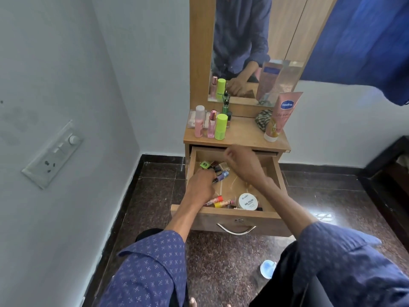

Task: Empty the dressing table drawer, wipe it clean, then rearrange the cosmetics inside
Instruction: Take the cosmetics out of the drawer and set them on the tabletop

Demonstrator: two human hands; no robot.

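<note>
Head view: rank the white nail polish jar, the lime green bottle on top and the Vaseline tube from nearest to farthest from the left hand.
1. White nail polish jar: in the drawer's front right, just right of the left hand.
2. Lime green bottle: on the tabletop's left, above the hand.
3. Vaseline tube: tabletop's right edge, leaning by the mirror.

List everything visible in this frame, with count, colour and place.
drawer: 1, wood, pulled open
nail polish remover tub: 1, white, drawer front
small cosmetics: several, mixed colours, drawer back-left
tubes: a few, red and yellow, drawer front
Vaseline tube: 1, pink, tabletop right
green bottle: 1, lime, tabletop left
pink bottles: 2, tabletop left
mirror: 1, above tabletop
left hand: in drawer, on cosmetics
right hand: over drawer
</note>
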